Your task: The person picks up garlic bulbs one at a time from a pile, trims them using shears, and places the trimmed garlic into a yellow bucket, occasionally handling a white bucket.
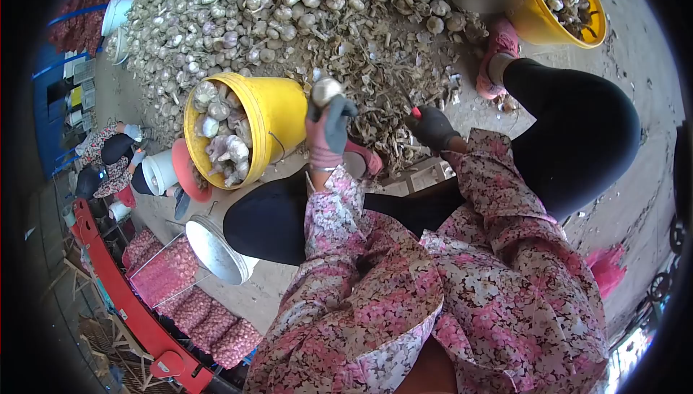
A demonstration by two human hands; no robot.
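My left hand (330, 130), in a pink and grey glove, is closed round a garlic bulb (327, 91) just right of a tilted yellow bucket (285, 116) that holds several bulbs. A dark glove covers my right hand (433, 128), which is closed on a knife (415, 111) with a red handle; its thin blade points up and left over dry garlic skins (375, 94). The two hands are apart, in front of my knees.
A large garlic pile (238, 11) spreads across the floor ahead. Upper right is another yellow bucket (538, 15) with bulbs. A white bucket (216, 249) lies near my left knee. Far left, another person (108, 156) sits by a white bucket; filled mesh sacks (166, 271) lie beyond a red beam (123, 307).
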